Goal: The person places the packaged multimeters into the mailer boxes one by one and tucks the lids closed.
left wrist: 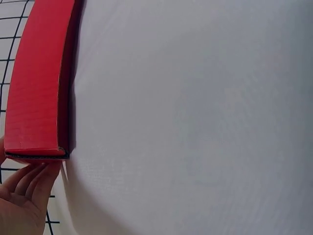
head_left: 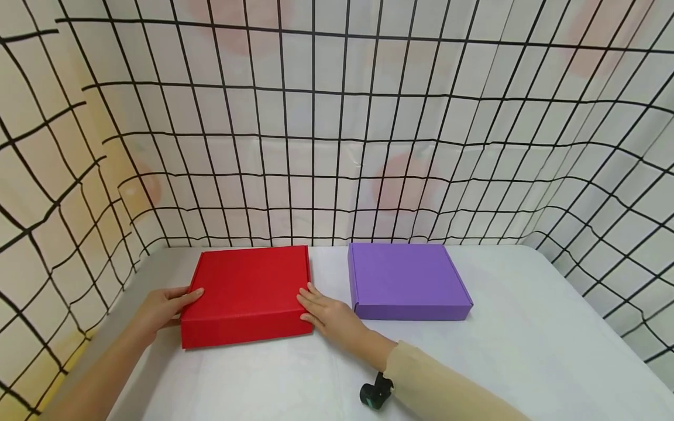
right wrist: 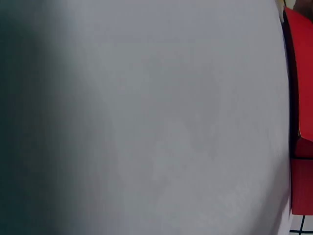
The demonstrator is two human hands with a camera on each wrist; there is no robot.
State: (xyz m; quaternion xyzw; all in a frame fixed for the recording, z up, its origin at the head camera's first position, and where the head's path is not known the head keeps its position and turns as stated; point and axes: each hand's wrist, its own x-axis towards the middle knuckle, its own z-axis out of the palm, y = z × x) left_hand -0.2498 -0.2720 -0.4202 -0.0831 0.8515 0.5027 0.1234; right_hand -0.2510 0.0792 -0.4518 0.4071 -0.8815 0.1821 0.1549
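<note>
A flat red cardboard box [head_left: 253, 283], lid closed, lies toward the left in the head view, its front edge slightly slanted. My left hand [head_left: 160, 310] grips its left side, thumb over the top edge and fingers against the end. The left wrist view shows these fingers [left wrist: 36, 183] bent against the end of the box. At the front right corner, my right hand [head_left: 334, 318] rests on the box with its fingers extended. Only a red side of the box [right wrist: 303, 73] enters the right wrist view, where the right hand's fingers are not seen.
A closed purple box [head_left: 405, 275] lies right of the red one, close behind the right hand. Both boxes are on a white-covered table [head_left: 526, 327]. Black wire grid [head_left: 316, 117] rises along the back and both sides. A black wrist camera [head_left: 376, 392] hangs below the right sleeve.
</note>
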